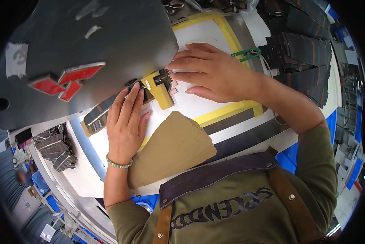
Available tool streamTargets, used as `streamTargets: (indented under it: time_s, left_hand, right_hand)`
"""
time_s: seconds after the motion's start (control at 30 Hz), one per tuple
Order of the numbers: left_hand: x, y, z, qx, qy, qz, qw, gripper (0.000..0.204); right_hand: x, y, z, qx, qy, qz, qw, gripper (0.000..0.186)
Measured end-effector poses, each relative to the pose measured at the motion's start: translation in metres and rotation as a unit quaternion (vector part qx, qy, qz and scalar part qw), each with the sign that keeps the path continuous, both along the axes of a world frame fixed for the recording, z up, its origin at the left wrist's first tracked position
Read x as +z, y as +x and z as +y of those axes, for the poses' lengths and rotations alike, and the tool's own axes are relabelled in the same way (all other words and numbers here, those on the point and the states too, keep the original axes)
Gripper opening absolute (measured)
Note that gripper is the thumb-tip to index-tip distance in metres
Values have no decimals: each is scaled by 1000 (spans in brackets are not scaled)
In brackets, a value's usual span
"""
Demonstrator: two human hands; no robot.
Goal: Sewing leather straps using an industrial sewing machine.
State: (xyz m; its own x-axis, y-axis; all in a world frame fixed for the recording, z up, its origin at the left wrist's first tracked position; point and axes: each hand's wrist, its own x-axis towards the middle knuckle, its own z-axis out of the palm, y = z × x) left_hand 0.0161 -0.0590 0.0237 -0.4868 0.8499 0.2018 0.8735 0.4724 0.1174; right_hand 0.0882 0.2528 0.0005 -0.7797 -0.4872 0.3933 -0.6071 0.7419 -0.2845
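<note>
My left hand (125, 126) rests with its fingers stretched over a dark striped fabric piece (99, 117); a light line like a zip runs along that piece. Just right of those fingertips is a yellow metal part (163, 97) at the sewing area, under the machine head. My right hand (219, 75) lies spread on the far side of it, fingertips by the dark presser mechanism (161, 78). Whatever is under these fingertips is partly hidden. Close to me, a tan wedge-shaped panel (174, 150) lies on the bench edge, beside my left wrist.
The dark grey machine head (125, 44) overhangs the far left. Green thread snips (249, 53) lie beyond my right wrist. Stacked dark striped pieces (300, 53) stand at the right, more (57, 148) at the left. Yellow tape (227, 112) borders the white work surface.
</note>
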Motion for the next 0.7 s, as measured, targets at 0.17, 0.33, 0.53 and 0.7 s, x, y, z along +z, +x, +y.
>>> streamTargets:
  time_s: [0.17,0.33,0.53,0.7]
  left_hand:
    - [1,0,1,-2,-10,-4,1000,51]
    - [1,-1,1,5,-13,-3,1000,56]
    - [3,-3,-1,-6,-18,-10,1000,61]
    - [5,-4,-1,-8,-25,-3,1000,59]
  right_hand:
    - [-1,1,-2,20,-7,-25,999,47]
    - [-2,2,-4,37,-10,-63,997,50]
    - [0,0,-4,37,-10,-76,996,50]
    - [1,-1,-3,26,3,-46,999,44]
